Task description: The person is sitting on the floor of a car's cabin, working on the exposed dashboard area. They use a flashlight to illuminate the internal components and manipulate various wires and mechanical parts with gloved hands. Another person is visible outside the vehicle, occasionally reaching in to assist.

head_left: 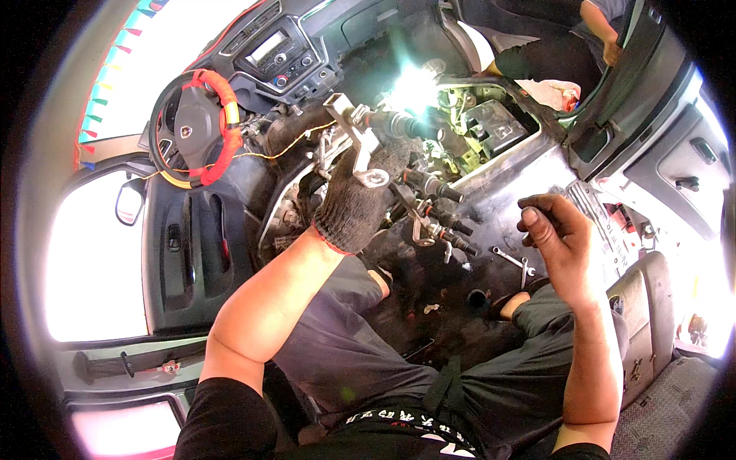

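Note:
My left hand (pixel 354 201), in a dark knit glove with a red-edged cuff, is closed around a fuel rail (pixel 358 139). This metal rail has brackets and several black injectors (pixel 434 185) pointing to the right. The glove hides the rail's middle. My right hand (pixel 566 241) is bare, with dark smudges on the fingers. It is raised over the right side, apart from the rail, its fingers loosely bent and nothing visible in them. Beyond the rail, a bright lamp (pixel 414 90) glares beside the open engine bay (pixel 491 138).
A steering wheel (pixel 228 115) with a red and yellow cover stands at far left, a yellow wire near it. Two wrenches (pixel 515 262) lie on the pale surface below my right hand. A seat (pixel 644 307) is at right. Another person's arm (pixel 602 23) shows at top right.

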Tool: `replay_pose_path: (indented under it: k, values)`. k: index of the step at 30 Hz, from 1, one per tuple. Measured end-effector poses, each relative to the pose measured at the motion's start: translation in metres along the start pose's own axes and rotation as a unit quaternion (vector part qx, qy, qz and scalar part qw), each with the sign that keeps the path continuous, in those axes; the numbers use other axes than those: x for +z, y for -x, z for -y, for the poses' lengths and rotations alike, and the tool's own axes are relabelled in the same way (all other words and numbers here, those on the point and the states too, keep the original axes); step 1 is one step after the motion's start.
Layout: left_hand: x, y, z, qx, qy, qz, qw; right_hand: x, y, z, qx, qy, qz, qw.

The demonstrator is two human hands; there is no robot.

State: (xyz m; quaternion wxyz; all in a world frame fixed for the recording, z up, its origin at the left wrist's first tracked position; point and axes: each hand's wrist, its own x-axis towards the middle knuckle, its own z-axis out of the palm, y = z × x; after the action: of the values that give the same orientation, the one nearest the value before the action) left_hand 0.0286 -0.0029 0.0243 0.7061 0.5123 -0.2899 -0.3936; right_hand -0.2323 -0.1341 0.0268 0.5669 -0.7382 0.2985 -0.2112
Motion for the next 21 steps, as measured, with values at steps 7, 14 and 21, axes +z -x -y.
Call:
replay_pose_path:
  k: [7, 14, 21]
  values:
    - [-0.004, 0.002, 0.0, 0.006, -0.059, 0.019, 0.998, 0.008, 0.0, -0.002, -0.027, 0.001, -0.038, 0.999]
    - [-0.022, 0.001, 0.013, -0.007, 0.011, 0.073, 0.997, 0.007, 0.003, 0.006, -0.017, 0.019, -0.031, 0.999]
    - [-0.02, 0.003, 0.017, -0.002, 0.001, 0.058, 0.998, 0.007, 0.003, 0.009, -0.027, 0.03, -0.018, 0.999]
